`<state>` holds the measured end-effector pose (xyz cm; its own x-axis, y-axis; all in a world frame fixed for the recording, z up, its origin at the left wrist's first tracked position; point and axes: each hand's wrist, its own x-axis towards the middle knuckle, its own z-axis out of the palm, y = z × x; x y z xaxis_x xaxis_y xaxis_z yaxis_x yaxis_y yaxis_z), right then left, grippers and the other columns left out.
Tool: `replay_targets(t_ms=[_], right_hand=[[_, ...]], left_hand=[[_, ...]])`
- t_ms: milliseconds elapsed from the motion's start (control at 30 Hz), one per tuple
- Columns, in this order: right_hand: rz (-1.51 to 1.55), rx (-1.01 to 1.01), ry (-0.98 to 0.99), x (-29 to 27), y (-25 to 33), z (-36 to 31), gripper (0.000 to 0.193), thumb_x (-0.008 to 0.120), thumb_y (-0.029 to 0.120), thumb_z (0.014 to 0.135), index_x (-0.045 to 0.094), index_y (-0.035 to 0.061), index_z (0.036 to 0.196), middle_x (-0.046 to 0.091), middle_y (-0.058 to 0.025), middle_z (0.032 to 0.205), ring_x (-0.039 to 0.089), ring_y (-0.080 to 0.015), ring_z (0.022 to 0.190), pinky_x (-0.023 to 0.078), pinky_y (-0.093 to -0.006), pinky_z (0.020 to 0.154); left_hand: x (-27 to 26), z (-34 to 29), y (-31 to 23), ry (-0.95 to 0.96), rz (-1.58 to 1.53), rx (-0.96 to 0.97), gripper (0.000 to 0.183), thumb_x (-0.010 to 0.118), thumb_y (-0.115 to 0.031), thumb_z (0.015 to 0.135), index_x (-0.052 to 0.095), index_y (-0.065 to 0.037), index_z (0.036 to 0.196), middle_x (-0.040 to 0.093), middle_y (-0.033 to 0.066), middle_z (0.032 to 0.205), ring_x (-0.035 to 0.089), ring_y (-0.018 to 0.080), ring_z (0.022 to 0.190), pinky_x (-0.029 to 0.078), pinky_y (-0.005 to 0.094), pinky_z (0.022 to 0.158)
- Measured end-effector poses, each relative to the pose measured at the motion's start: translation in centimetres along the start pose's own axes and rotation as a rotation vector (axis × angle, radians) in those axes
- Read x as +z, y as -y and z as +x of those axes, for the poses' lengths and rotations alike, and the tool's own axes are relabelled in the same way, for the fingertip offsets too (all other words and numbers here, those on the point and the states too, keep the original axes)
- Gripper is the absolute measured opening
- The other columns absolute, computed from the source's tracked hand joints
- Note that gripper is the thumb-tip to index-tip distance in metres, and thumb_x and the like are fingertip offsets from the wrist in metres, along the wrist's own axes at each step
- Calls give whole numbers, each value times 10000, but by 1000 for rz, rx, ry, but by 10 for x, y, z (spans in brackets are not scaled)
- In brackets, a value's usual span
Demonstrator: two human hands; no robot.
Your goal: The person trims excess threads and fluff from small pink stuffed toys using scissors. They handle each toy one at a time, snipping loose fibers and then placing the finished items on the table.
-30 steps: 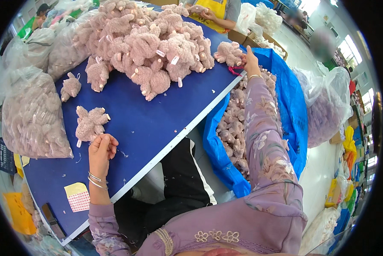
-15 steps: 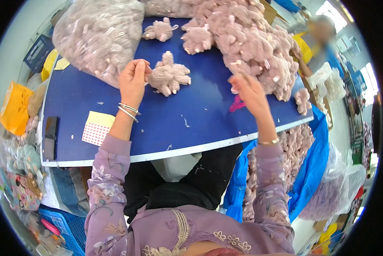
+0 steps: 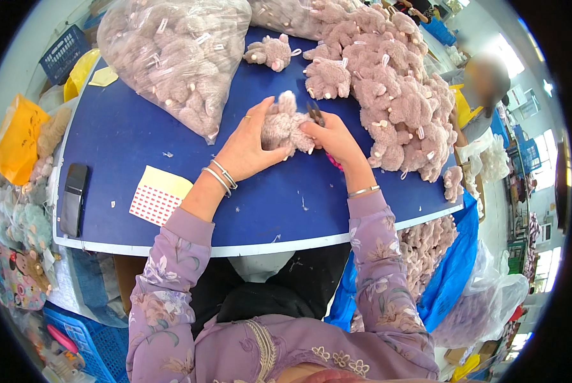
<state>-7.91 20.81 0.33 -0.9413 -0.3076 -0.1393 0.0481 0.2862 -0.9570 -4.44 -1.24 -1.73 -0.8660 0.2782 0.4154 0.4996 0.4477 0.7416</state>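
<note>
One plush toy [image 3: 279,131] sits in the curled left hand [image 3: 251,137], seemingly for steadiness. The right hand [image 3: 334,137] clasps snips [image 3: 314,113], tips pointing away.

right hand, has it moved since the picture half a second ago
Yes, leftward: the right hand is now closer to the sticker sheet on the blue table.
</note>
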Motion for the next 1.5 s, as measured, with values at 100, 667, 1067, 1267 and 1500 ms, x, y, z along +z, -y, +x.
replay_targets(t_ms=[100, 667, 1067, 1267, 1500], right_hand=[[358, -29, -58, 6, 3, -11, 133, 597, 175, 907, 566, 50, 938, 517, 37, 707, 437, -35, 568, 341, -198, 495], [253, -270, -17, 8, 23, -22, 349, 644, 121, 868, 549, 15, 1186, 622, -14, 893, 519, -41, 667, 391, -177, 554], [-36, -256, -103, 25, 29, -27, 166, 661, 137, 835, 617, -23, 844, 575, 25, 730, 464, -29, 638, 374, -215, 536], [223, -147, -83, 29, 25, -27, 144, 602, 137, 851, 601, 1, 803, 541, 15, 673, 427, -33, 564, 324, -221, 485], [599, 55, 14, 28, 28, -31, 131, 564, 140, 859, 536, 61, 759, 473, 27, 629, 356, -39, 469, 247, -221, 428]], left_hand=[[-1, 4, 1, 26, -362, -193, 858, 734, -173, 763, 240, 11, 1440, 467, 150, 1326, 500, 219, 1190, 395, 320, 1016], [-3, 4, -1, -4, -823, -228, 409, 633, -126, 876, 507, -31, 1253, 591, 28, 1148, 559, 107, 1051, 452, 255, 913], [-1, 7, 15, 66, -949, -482, 519, 589, -173, 887, 411, -8, 1346, 583, 63, 1123, 564, 111, 1014, 470, 261, 874], [9, 1, -13, 85, -603, -255, 569, 557, -54, 772, 412, 0, 1319, 578, 85, 1096, 568, 114, 930, 480, 253, 810], [4, -1, -10, 246, -827, -379, 329, 528, -6, 799, 594, 3, 1120, 637, 4, 954, 585, 61, 814, 491, 227, 729]])
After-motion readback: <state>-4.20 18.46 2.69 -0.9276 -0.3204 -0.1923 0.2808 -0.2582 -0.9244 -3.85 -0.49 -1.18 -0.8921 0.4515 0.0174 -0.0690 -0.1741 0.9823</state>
